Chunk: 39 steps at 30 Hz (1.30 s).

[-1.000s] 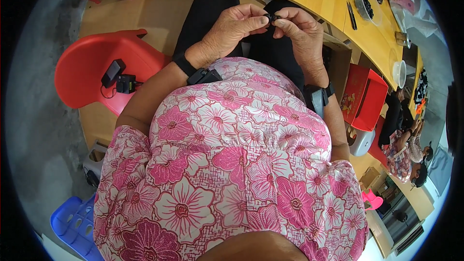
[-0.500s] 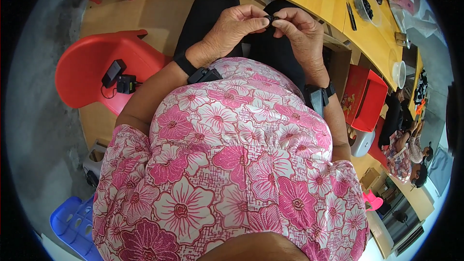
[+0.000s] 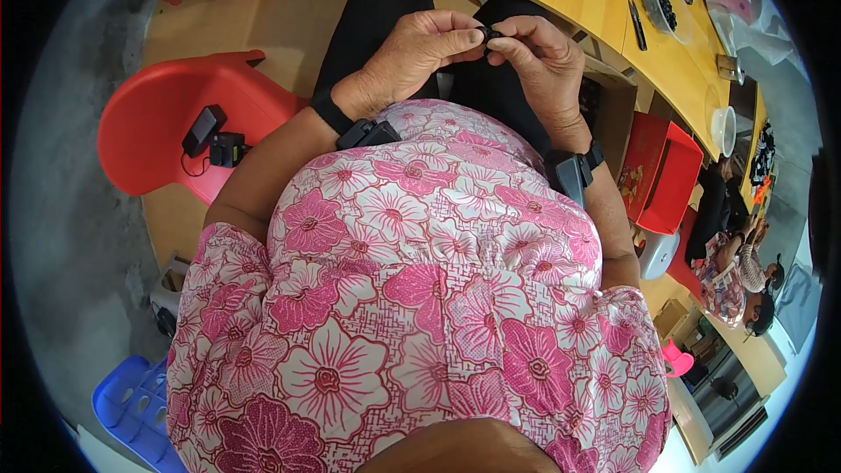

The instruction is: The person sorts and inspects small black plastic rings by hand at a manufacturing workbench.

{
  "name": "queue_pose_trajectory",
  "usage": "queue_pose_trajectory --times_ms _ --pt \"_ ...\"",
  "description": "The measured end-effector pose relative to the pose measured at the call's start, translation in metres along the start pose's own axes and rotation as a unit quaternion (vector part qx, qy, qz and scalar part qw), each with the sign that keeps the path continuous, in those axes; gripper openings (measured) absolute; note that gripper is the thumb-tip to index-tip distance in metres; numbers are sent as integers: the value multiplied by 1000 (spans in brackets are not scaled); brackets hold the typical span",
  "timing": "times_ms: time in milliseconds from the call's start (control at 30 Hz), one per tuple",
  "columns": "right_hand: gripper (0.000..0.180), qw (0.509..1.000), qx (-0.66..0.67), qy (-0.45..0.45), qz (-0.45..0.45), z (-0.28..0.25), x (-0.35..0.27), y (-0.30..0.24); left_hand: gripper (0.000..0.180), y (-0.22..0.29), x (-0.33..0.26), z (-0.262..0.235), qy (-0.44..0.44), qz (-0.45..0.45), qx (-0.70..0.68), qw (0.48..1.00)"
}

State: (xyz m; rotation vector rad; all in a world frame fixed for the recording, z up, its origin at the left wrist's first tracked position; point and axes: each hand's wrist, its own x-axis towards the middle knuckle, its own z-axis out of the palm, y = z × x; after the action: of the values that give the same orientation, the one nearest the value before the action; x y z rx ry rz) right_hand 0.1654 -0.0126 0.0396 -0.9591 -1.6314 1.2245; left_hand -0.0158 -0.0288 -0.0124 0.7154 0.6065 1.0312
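My left hand (image 3: 419, 51) and my right hand (image 3: 540, 60) meet over my lap, above black trousers. Both pinch one small black part (image 3: 489, 34) between thumbs and fingertips. The part is mostly hidden by my fingers, so its shape is unclear. Each wrist carries a black band with a small black device. A pink flowered top fills the lower middle of the view.
A yellow table (image 3: 604, 9) curves along the top right, with a clear bowl of dark pieces (image 3: 663, 5) and a white cup (image 3: 724, 129). A red chair (image 3: 175, 127) with a black device stands at left. A red bin (image 3: 666, 177) sits at right; other people sit beyond it.
My hands stay together over my lap; the fingers have shifted slightly on the small black part. Nothing else has moved.
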Motion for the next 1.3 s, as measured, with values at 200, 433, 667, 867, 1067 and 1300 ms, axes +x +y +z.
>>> queue_pose_trajectory --times_ms 200,433,667,867,1067,1300 --pt "8 998 39 -50 26 -7 4 -1 23 0 0 0 -13 -5 2 1000" --pt "8 996 48 -67 40 -9 7 3 23 1 -1 0 -4 -7 36 999" --pt "7 1000 -16 -22 7 -5 4 6 23 12 -2 4 22 52 243 968" --pt "10 982 -178 -31 -47 -5 3 -4 23 8 -2 1 10 34 205 978" --pt "7 1000 -4 -16 6 -1 0 6 23 0 -2 0 12 3 104 995" --pt "11 997 74 26 18 5 -3 8 24 0 -1 5 34 34 70 996"
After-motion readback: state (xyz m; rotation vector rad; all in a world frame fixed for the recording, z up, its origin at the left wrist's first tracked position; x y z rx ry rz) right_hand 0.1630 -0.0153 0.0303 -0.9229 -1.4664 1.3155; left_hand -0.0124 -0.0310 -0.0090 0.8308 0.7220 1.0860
